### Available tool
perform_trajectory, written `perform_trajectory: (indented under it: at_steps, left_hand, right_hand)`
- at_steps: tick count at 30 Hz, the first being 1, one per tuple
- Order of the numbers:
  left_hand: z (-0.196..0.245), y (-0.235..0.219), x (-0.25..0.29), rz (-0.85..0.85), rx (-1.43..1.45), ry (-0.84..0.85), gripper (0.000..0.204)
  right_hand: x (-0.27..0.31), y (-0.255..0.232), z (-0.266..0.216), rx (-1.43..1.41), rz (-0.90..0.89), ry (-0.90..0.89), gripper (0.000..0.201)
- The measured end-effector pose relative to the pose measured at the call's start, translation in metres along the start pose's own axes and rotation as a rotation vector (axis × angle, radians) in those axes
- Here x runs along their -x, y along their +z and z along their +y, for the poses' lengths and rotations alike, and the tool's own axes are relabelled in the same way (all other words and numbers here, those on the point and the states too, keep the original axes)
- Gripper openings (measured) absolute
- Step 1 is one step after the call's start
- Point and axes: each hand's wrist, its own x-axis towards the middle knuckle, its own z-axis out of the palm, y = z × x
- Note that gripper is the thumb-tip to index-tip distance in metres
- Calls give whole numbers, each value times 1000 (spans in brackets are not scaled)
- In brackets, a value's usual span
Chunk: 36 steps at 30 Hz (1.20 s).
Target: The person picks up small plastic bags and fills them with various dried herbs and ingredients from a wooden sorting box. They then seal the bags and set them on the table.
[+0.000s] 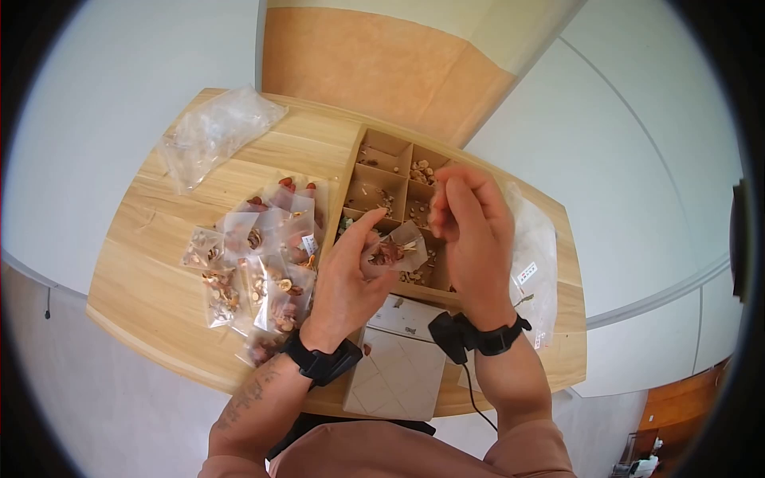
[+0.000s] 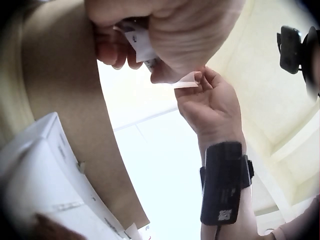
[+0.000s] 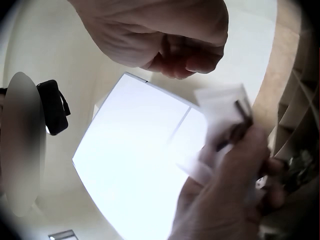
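My left hand (image 1: 347,279) grips a small translucent bag (image 1: 408,253) between thumb and fingers, over the near part of a cardboard box (image 1: 344,191) with compartments. Reddish-brown dried pieces (image 1: 388,252) show through the bag; dark ones appear in the right wrist view, where the bag (image 3: 220,105) is blurred. My right hand (image 1: 480,239) hovers just right of the bag, fingers curled in toward the palm. In the right wrist view those fingers (image 3: 175,64) show nothing between them. Small dried bits (image 1: 422,171) lie in several compartments.
Several filled clear bags (image 1: 263,259) are heaped left of the box. A crumpled plastic bag (image 1: 219,131) lies at the back left, another labelled one (image 1: 534,263) at the right. Below the box sits a white scale (image 1: 396,370). A cable (image 1: 474,390) hangs from the right wrist camera.
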Motion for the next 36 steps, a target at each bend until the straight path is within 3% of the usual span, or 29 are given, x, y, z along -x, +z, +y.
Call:
perform_trajectory:
  at_steps: [3, 6, 9, 16, 19, 21, 22, 28, 30, 36]
  left_hand:
    - [-2, 1, 1, 9, 35, -8, 69]
    - [-3, 2, 2, -20, 36, -35, 71]
    - [-7, 3, 2, -38, -15, 25, 73]
    - [10, 1, 0, -128, -22, 100, 82]
    - [11, 0, 0, -187, 36, 70, 87]
    - [19, -3, 0, -270, 111, -82, 90]
    - [23, -5, 0, -311, 146, -156, 91]
    - [20, 0, 1, -397, 557, -217, 89]
    - [22, 1, 3, -410, 595, -213, 87]
    - [26, -2, 11, -407, 535, -240, 75]
  right_hand:
    - [8, -16, 7, 326, 44, -3, 24]
    - [19, -22, 10, 358, -38, 251, 26]
    - [24, -25, 19, 395, -174, 354, 23]
    - [11, -20, 2, 566, -228, 143, 14]
    - [6, -25, 2, 637, -223, 63, 16]
    - [2, -29, 1, 687, -192, 17, 17]
    - [2, -31, 0, 698, -192, 9, 18]
    - [-2, -44, -2, 677, -199, 31, 23]
    - [-3, -47, -8, 651, -198, 115, 24]
    - [3, -53, -23, 670, -261, 36, 22]
